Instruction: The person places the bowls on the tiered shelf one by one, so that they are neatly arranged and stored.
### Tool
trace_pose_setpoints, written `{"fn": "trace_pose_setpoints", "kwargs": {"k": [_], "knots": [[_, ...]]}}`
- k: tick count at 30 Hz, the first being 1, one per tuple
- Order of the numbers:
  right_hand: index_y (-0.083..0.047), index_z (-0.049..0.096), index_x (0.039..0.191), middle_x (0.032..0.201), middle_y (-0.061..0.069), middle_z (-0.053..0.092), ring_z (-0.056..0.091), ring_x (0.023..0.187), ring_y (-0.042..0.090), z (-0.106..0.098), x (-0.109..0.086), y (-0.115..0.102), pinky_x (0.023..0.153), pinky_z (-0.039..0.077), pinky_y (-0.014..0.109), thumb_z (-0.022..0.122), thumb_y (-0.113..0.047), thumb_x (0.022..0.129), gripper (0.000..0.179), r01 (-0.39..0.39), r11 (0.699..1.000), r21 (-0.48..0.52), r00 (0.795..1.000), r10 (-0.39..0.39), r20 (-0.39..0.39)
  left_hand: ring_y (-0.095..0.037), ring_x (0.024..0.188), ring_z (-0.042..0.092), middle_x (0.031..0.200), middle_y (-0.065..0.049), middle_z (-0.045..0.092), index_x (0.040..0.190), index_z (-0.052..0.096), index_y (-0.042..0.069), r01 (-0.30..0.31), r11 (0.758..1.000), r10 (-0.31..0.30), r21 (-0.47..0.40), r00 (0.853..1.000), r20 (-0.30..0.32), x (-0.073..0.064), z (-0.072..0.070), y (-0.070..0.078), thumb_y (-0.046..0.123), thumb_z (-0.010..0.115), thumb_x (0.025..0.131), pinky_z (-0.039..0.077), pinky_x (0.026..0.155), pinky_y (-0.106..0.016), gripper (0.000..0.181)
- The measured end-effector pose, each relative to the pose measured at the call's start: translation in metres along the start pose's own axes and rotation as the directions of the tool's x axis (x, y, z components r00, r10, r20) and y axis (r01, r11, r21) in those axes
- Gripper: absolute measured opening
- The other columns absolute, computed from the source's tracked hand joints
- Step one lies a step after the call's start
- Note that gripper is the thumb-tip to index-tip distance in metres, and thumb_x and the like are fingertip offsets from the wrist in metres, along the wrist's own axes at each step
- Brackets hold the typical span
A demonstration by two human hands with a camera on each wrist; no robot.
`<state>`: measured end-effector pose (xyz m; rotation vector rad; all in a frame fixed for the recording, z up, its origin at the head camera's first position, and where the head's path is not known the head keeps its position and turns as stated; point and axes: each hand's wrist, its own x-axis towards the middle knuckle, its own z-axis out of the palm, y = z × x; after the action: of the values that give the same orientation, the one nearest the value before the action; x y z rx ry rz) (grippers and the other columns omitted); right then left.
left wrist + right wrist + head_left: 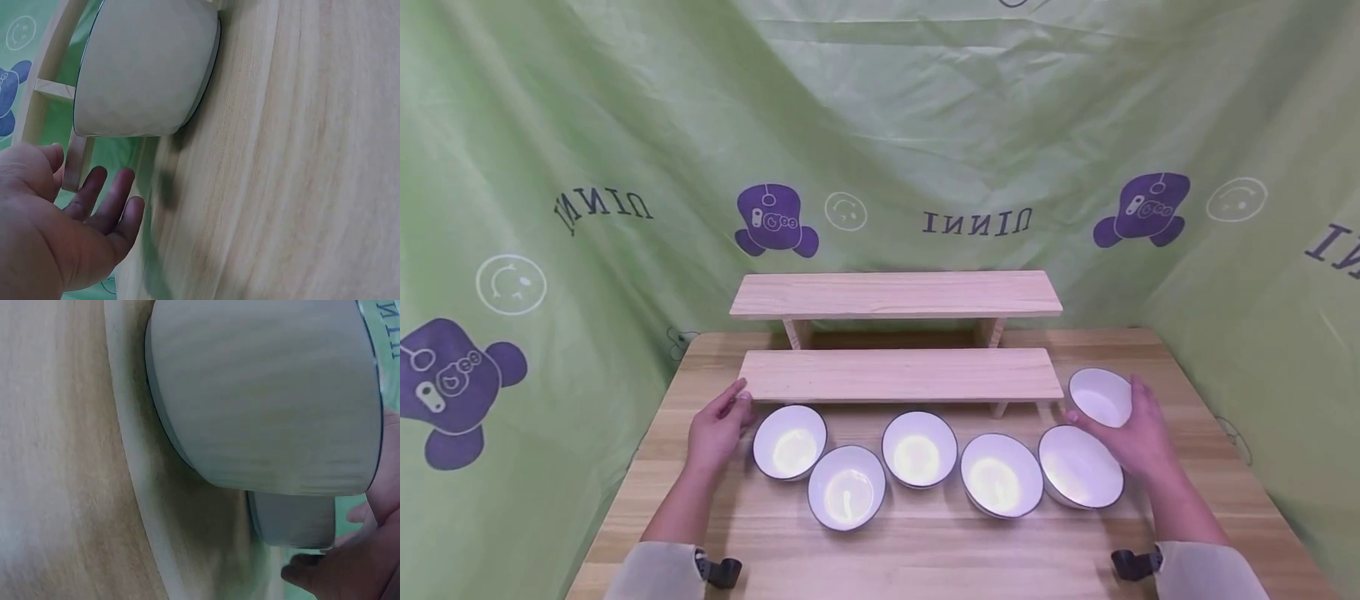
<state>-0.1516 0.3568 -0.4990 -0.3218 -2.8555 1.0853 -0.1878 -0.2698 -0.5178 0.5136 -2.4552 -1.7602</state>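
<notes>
My left hand (716, 429) is at the left end of the lower wooden shelf (895, 375), its index finger and thumb right at the board's corner. In the left wrist view the other fingers (115, 200) curve loosely with nothing between them, below a white bowl (147, 69). My right hand (1138, 429) spans the far-right white bowl (1100, 395), thumb at its near left rim and fingers round its right side. Just in front of that one stands another white bowl (1081, 467), which fills much of the right wrist view. Both are white with a dark rim.
Several more white bowls stand in front of the shelf: one at the left (790, 442), one nearer me (847, 488), others to the right. An upper wooden shelf (895, 294) rises behind. Green printed cloth (895, 125) encloses the wooden table (925, 558).
</notes>
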Motion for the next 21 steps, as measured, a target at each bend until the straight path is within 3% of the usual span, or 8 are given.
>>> {"fn": "trace_pose_setpoints", "kwargs": {"k": [10, 21], "knots": [[0.006, -0.012, 0.160, 0.161, 0.043, 0.000, 0.008, 0.146, 0.065, 0.000, 0.010, 0.011, 0.114, 0.017, 0.078, 0.082, -0.054, 0.085, 0.134, -0.049, 0.997, 0.056, 0.998, 0.046, 0.043, -0.029, 0.118, 0.069, 0.141, -0.016, 0.062, 0.147, 0.061, 0.018, 0.050, 0.990, -0.055, -0.131, 0.998, -0.035, 0.005, 0.002, -0.002, 0.041, 0.066, 0.102, 0.059, 0.092, -0.028, 0.051], [0.007, -0.013, 0.159, 0.160, 0.045, 0.003, 0.011, 0.145, 0.065, 0.001, 0.018, 0.016, 0.115, 0.018, 0.077, 0.083, -0.054, 0.084, 0.136, -0.109, 0.993, 0.038, 0.993, 0.107, 0.055, -0.029, 0.120, 0.067, 0.145, -0.013, 0.061, 0.147, 0.061, 0.019, 0.060, 0.988, -0.062, -0.139, 0.998, -0.014, 0.010, 0.001, 0.000, 0.040, 0.068, 0.101, 0.060, 0.092, -0.030, 0.051]]}}
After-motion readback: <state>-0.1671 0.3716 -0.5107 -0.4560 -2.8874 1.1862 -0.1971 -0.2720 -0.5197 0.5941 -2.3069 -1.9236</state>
